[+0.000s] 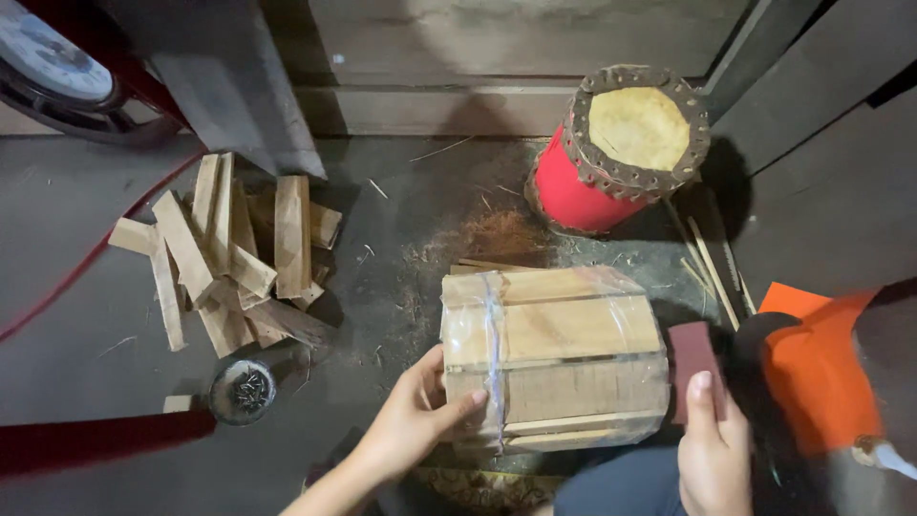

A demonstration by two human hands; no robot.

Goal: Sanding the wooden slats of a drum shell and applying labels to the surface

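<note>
A barrel-shaped shell of wooden staves [564, 354], wrapped in clear plastic film, lies on its side on the dark floor in front of me. My left hand [411, 420] grips its left end, thumb on the top stave. At the right end of the wooden shell, my right hand [712, 449] holds a dark reddish sanding block [693, 363] upright against it. A finished red drum [616, 148] with a laced hide top stands behind the shell.
A pile of loose wooden slats [229, 253] lies at the left. A small round metal tin [243, 391] sits near it. An orange sheet [821, 368] lies at the right, thin sticks [712, 268] beside the drum. Wooden boards [478, 57] stand behind.
</note>
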